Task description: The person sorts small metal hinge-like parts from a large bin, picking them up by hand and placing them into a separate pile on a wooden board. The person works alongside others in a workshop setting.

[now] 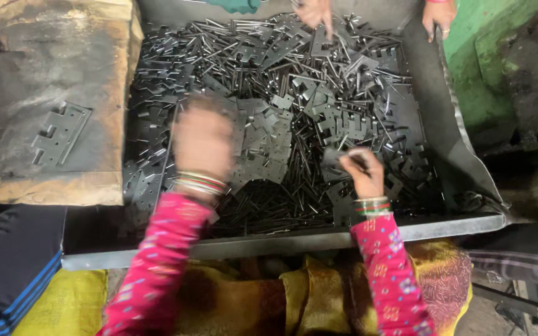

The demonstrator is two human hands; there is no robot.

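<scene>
- Head view: yellow cloth (63, 305) lies nearest you, below the tray (443, 124) rim.
- Your right hand (361, 171) pinches a hinge plate (333, 158); your left hand (202, 143) is blurred over the plates (294, 93), grip unclear.
- Left: worn block (45, 93) bearing one plate.
- Far: another person's hands (316, 12); green wall (499, 37).

Four hands are seen: the wearer's left hand (202, 144) and right hand (361, 172), plus two other hands (314, 12) at the upper edge. One metal tray (431, 112) is counted, its hinge plates (294, 106) and pins too many to number. One assembled hinge (60, 132) is seen at left.
</scene>
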